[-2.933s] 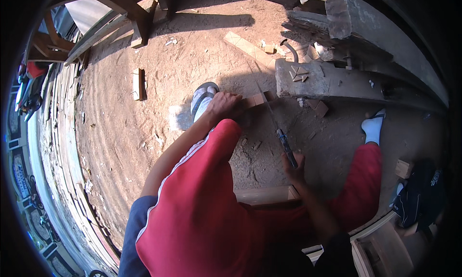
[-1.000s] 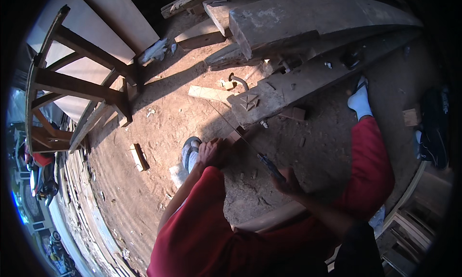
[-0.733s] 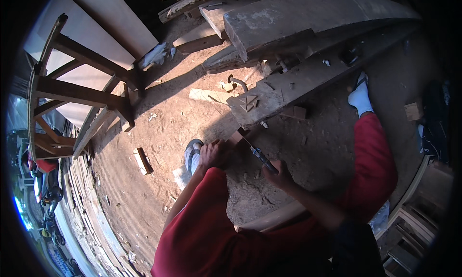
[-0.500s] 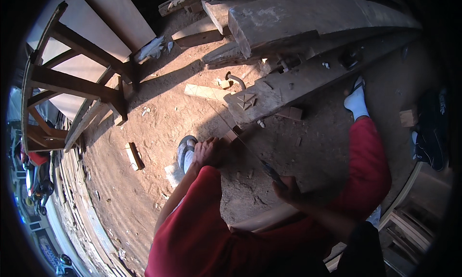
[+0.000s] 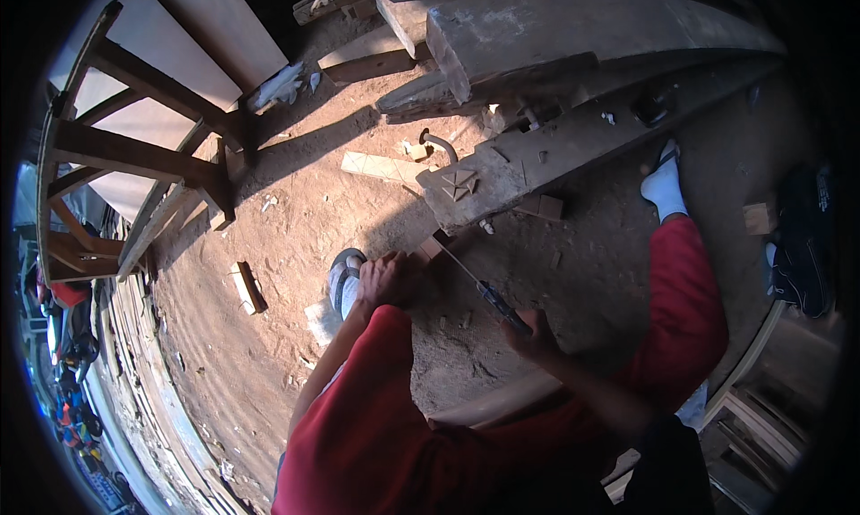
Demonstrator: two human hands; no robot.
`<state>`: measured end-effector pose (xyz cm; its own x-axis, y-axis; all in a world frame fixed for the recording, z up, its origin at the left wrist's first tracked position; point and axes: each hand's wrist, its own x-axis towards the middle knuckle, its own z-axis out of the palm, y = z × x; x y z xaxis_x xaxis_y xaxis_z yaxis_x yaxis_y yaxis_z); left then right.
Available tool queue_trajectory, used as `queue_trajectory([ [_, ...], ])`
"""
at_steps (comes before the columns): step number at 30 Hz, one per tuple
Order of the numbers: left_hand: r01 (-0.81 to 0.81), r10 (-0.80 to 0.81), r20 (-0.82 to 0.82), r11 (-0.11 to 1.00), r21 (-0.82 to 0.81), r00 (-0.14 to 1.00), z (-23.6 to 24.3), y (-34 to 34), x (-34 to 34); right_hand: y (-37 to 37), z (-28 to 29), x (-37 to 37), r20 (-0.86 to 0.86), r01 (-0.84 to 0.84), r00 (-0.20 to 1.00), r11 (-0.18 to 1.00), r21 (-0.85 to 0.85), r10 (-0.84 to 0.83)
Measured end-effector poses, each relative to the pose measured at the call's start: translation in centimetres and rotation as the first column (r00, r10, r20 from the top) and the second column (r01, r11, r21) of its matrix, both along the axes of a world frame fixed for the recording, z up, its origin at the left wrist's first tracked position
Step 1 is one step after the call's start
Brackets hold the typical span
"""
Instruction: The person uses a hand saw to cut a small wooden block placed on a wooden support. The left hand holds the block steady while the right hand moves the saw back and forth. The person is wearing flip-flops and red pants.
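Note:
My left hand grips a reddish-brown wooden block beside my left foot in a sandal, holding it low over the dirt. My right hand is closed on the handle of a saw, whose thin blade slants up-left to the block, at its right part. Just beyond, several small triangular wood pieces sit on the end of a thick beam. A pale scored board lies on the ground behind, near a bent metal rod.
A wooden frame stands at upper left before leaning panels. Long planks and parked motorbikes line the left. A loose block lies on the dirt. At right are a dark bag and wooden pieces; heavy timbers fill the back.
The saw and my right hand have moved back and forth along the blade's line, lately forward and up-left. The camera view has swung since the earliest frame. My left hand stays on the block.

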<state>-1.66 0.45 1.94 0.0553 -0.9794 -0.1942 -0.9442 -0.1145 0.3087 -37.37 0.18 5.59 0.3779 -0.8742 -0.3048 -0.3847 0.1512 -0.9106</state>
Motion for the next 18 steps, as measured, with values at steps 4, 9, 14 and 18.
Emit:
queue_trajectory([
  [4,0.067,-0.069,-0.017,0.993,-0.096,0.997,-3.5,-0.1,0.2,1.1,1.1,-3.5,-0.011,-0.184,0.983,0.983,0.001,0.184],
  [9,0.068,-0.068,-0.008,0.996,0.055,0.998,-4.3,-0.3,1.6,-1.5,0.6,3.0,0.047,-0.133,0.989,0.982,-0.135,0.14],
  [14,-0.005,0.008,0.03,0.997,-0.078,1.0,-2.8,-0.2,-0.2,-2.9,0.8,5.4,-0.013,-0.081,0.997,0.992,-0.094,0.081],
  [18,0.016,-0.018,-0.034,0.998,-0.057,0.999,-1.7,-0.3,-0.3,1.4,1.9,-1.7,0.044,-0.05,0.998,0.994,0.101,0.045],
])
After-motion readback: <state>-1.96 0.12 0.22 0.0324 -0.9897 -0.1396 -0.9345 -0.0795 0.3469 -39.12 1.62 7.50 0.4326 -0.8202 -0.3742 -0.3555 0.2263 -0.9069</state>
